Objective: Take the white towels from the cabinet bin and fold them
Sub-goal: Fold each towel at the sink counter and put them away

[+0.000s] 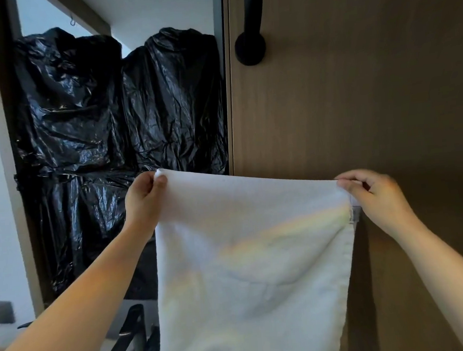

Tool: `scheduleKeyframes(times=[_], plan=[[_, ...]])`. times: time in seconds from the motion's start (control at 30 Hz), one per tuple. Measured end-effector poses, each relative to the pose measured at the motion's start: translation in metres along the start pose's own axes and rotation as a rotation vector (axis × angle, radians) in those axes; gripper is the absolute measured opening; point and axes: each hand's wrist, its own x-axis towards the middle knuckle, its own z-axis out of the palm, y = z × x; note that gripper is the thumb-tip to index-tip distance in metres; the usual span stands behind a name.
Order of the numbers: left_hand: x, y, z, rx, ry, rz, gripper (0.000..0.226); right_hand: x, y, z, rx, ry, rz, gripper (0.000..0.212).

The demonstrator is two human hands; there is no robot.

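Black bags (80,104) fill the open cabinet at 10 o'clock; no bin clearly visible, no other towels seen. Dark object (132,335) at 7 o'clock, can't tell what it is.

Progress: one white towel (253,256) is out and held up in the air, centre to 6 o'clock, hanging flat in front of the cabinet. Judging by that, the take-out step is done for this one and folding is at the start. It may be doubled over once along the top edge, can't tell. No folded stack in view, so most of the task looks left.

Left hand (143,199), 9 o'clock of the towel: arm comes up from 7 o'clock, fingers curled, thumb and fingers pinching the top left corner.

Right hand (376,197), 3 o'clock of the towel: arm comes up from 5 o'clock, fingertips pinching the top right corner, a small tag (356,215) just below the grip.

Hands well apart, roughly level, top edge stretched between them.

Wood door (383,80) behind, 1 to 4 o'clock, black handle (251,21) at 12.
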Motion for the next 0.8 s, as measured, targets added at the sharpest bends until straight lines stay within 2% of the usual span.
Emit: scheduleKeyframes(times=[0.1,0.27,0.4,0.5,0.63,0.73,0.8], plan=[[-0.003,0.0,0.002,0.025,-0.009,-0.018,0.026,-0.005,0.003,0.0,0.088,0.049,0.053,0.01],[-0.009,-0.012,0.001,0.052,-0.018,-0.026,0.03,-0.009,0.01,0.0,0.159,-0.006,0.126,0.009],[-0.02,-0.023,0.0,0.078,-0.033,-0.038,0.034,-0.02,0.012,0.004,0.015,-0.051,0.095,0.011],[-0.026,-0.026,0.003,0.092,0.012,-0.052,0.034,-0.026,0.014,0.013,-0.119,-0.024,0.02,0.011],[-0.035,-0.019,0.004,0.124,0.009,0.039,0.033,-0.032,0.013,0.02,-0.164,0.005,0.005,0.01],[-0.041,-0.013,0.0,0.104,-0.022,0.074,0.033,-0.037,0.01,0.02,-0.051,-0.009,0.098,0.007],[-0.044,-0.007,-0.002,0.049,0.009,0.062,0.033,-0.039,0.006,0.019,0.121,0.065,0.175,0.012]])
